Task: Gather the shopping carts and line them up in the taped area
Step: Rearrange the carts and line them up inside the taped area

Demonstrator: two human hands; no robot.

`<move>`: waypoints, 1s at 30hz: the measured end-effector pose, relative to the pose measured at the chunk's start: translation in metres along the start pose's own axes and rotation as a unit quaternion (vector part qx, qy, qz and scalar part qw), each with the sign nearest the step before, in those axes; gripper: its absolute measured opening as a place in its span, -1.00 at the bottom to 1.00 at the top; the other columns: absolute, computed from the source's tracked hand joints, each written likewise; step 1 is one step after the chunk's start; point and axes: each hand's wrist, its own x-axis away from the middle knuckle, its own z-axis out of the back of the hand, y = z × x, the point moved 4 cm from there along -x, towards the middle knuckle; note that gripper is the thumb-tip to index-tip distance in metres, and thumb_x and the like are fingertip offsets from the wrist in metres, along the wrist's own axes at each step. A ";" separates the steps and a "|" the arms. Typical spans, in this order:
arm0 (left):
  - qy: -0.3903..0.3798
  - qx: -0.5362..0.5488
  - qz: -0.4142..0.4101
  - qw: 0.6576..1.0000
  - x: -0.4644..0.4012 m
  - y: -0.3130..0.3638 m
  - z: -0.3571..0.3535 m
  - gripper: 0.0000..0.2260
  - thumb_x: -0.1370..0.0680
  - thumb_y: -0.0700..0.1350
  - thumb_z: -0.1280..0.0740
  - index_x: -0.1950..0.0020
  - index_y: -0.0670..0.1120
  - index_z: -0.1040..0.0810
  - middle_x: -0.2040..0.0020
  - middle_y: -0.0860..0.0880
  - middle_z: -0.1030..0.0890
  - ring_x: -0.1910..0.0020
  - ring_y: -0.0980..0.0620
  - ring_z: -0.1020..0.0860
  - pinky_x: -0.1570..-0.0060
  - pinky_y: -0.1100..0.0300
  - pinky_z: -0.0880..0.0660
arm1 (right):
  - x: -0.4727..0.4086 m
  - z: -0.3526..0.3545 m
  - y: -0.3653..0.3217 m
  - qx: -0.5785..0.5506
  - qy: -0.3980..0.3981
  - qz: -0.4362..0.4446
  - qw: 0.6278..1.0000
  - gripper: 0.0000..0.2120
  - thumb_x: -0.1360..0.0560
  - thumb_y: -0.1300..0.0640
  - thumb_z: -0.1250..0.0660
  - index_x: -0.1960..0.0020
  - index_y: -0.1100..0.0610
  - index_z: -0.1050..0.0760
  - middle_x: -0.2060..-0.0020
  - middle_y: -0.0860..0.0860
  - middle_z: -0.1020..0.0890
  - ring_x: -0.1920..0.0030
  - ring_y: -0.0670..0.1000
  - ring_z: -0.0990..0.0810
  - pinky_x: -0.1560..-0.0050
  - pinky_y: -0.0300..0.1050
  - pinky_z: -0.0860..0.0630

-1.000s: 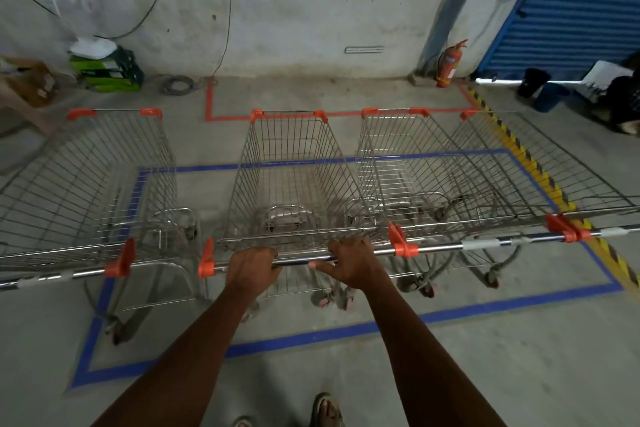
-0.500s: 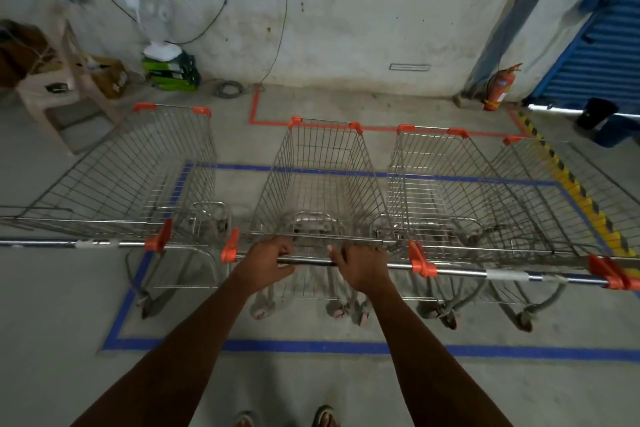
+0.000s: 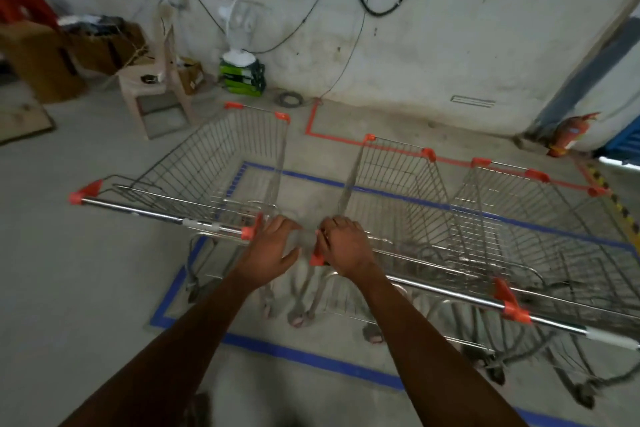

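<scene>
Several wire shopping carts with orange corner caps stand side by side in the blue taped area [image 3: 277, 352]. The left cart [image 3: 214, 163] is angled and sits partly over the tape's left edge. Beside it stand the middle cart [image 3: 391, 191] and the right cart [image 3: 519, 218]. My right hand [image 3: 344, 248] grips the left end of the middle cart's handle bar by its orange cap. My left hand [image 3: 272, 248] is in the gap just right of the left cart's handle end, thumb spread, holding nothing that I can make out.
A plastic chair [image 3: 156, 80] and cardboard boxes [image 3: 41, 59] stand at the back left. Green boxes with a white fan [image 3: 242, 76] sit by the wall. Red tape [image 3: 346, 141] runs behind the carts. A fire extinguisher [image 3: 568, 135] and a yellow-black floor stripe [image 3: 620, 208] are on the right.
The view has swung left. My left hand has come off the middle cart's handle and moved toward the left cart's handle end. My right hand has slid to the bar's left end.
</scene>
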 end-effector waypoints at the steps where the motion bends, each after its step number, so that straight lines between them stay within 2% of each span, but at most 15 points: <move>1: -0.002 0.002 0.007 1.000 0.007 -0.021 0.012 -0.60 -0.46 -0.02 -0.43 -0.26 -0.02 -0.47 -0.16 0.01 -0.48 -0.19 0.00 -0.45 -0.28 -0.02 -0.33 | -0.012 -0.006 -0.022 -0.010 0.002 0.014 1.000 -0.80 -0.62 -0.04 -0.23 -0.04 0.07 -0.54 0.08 0.06 -0.60 0.03 0.15 -0.58 -0.03 0.06 -0.46; 5: -0.022 0.030 0.020 0.999 0.030 -0.104 0.062 -0.53 -0.44 -0.09 -0.43 -0.32 -0.04 -0.44 -0.19 -0.03 -0.49 -0.18 -0.04 -0.47 -0.19 0.05 -0.42 | -0.049 -0.025 -0.113 -0.041 0.007 0.051 0.998 -0.80 -0.56 0.05 -0.29 -0.14 0.09 -0.53 0.00 0.09 -0.60 -0.01 0.15 -0.56 -0.06 0.05 -0.45; 8: -0.073 0.019 0.005 0.997 0.041 -0.153 0.087 -0.47 -0.40 -0.11 -0.46 -0.35 -0.03 -0.43 -0.21 -0.02 -0.49 -0.19 0.00 -0.46 -0.19 0.09 -0.42 | -0.062 -0.046 -0.167 -0.066 -0.003 0.019 0.998 -0.72 -0.54 0.05 -0.33 -0.21 0.13 -0.50 -0.08 0.13 -0.59 -0.07 0.17 -0.55 -0.12 0.08 -0.46; 10: -0.113 0.001 -0.001 0.994 0.043 -0.178 0.096 -0.46 -0.39 -0.10 -0.47 -0.35 0.02 -0.42 -0.21 0.01 -0.48 -0.20 0.03 -0.44 -0.19 0.11 -0.40 | -0.067 -0.063 -0.193 -0.077 -0.026 -0.022 0.996 -0.62 -0.52 0.04 -0.36 -0.29 0.15 -0.48 -0.18 0.15 -0.58 -0.20 0.20 -0.53 -0.31 0.16 -0.44; 12: -0.135 -0.012 -0.008 0.991 0.041 -0.197 0.099 -0.48 -0.39 -0.11 -0.47 -0.33 0.04 -0.43 -0.21 0.02 -0.50 -0.22 0.02 -0.43 -0.21 0.11 -0.31 | -0.071 -0.079 -0.211 -0.048 -0.046 -0.038 0.997 -0.53 -0.46 0.06 -0.41 -0.33 0.15 -0.48 -0.23 0.15 -0.59 -0.30 0.20 -0.49 -0.49 0.28 -0.25; 13: -0.146 -0.015 -0.009 0.989 0.039 -0.204 0.098 -0.49 -0.39 -0.10 -0.46 -0.32 0.04 -0.44 -0.21 0.02 -0.51 -0.23 0.01 -0.43 -0.22 0.07 -0.29 | -0.075 -0.087 -0.217 -0.026 -0.055 -0.045 0.997 -0.52 -0.43 0.06 -0.43 -0.32 0.15 -0.49 -0.22 0.14 -0.60 -0.31 0.19 -0.50 -0.52 0.34 -0.17; 16: -0.175 -0.029 -0.008 0.984 0.036 -0.220 0.095 -0.55 -0.38 -0.04 -0.41 -0.26 0.08 -0.45 -0.18 0.06 -0.53 -0.21 -0.01 -0.49 -0.22 -0.06 -0.30 | -0.088 -0.099 -0.229 0.006 -0.074 -0.085 0.994 -0.60 -0.42 0.02 -0.46 -0.22 0.08 -0.56 -0.13 0.06 -0.66 -0.20 0.14 -0.60 -0.48 0.41 -0.16; 18: -0.181 -0.038 -0.004 0.983 0.036 -0.227 0.092 -0.59 -0.41 -0.02 -0.39 -0.25 0.07 -0.46 -0.18 0.06 -0.55 -0.20 -0.01 -0.50 -0.19 -0.05 -0.28 | -0.098 -0.103 -0.238 -0.007 -0.092 -0.100 0.991 -0.67 -0.46 0.02 -0.43 -0.19 0.09 -0.57 -0.11 0.07 -0.67 -0.16 0.14 -0.62 -0.42 0.27 -0.30; 19: -0.182 -0.044 -0.003 0.982 0.035 -0.228 0.090 -0.60 -0.43 -0.02 -0.39 -0.25 0.05 -0.46 -0.18 0.05 -0.56 -0.19 -0.01 -0.51 -0.19 -0.03 -0.26 | -0.105 -0.105 -0.242 -0.023 -0.100 -0.099 0.990 -0.70 -0.49 0.04 -0.40 -0.18 0.13 -0.57 -0.11 0.11 -0.67 -0.15 0.18 -0.62 -0.32 0.19 -0.37; 22: -0.186 -0.072 0.006 0.980 0.033 -0.235 0.089 -0.63 -0.44 -0.02 -0.41 -0.23 0.01 -0.49 -0.16 0.01 -0.59 -0.17 -0.04 -0.54 -0.20 0.00 -0.29 | -0.119 -0.113 -0.251 -0.041 -0.116 -0.094 0.988 -0.75 -0.54 0.10 -0.35 -0.16 0.19 -0.55 -0.08 0.18 -0.65 -0.11 0.25 -0.62 -0.20 0.16 -0.43; 26: -0.191 -0.098 0.027 0.976 0.033 -0.255 0.097 -0.73 -0.44 -0.03 -0.41 -0.12 -0.01 -0.55 -0.06 -0.01 -0.62 -0.07 -0.07 -0.58 -0.09 -0.01 -0.43 | -0.121 -0.126 -0.253 -0.026 -0.132 -0.072 0.988 -0.70 -0.59 0.08 -0.33 -0.25 0.22 -0.48 -0.11 0.22 -0.63 -0.13 0.27 -0.59 -0.20 0.19 -0.44; 30: -0.176 -0.110 0.026 0.978 0.036 -0.284 0.112 -0.81 -0.42 0.03 -0.41 0.02 0.02 -0.54 0.10 0.02 -0.62 0.11 -0.05 -0.60 0.09 0.05 -0.51 | -0.123 -0.131 -0.246 -0.025 -0.129 -0.062 0.989 -0.58 -0.61 -0.12 -0.24 -0.30 0.18 -0.45 -0.13 0.20 -0.63 -0.13 0.28 -0.59 -0.19 0.20 -0.47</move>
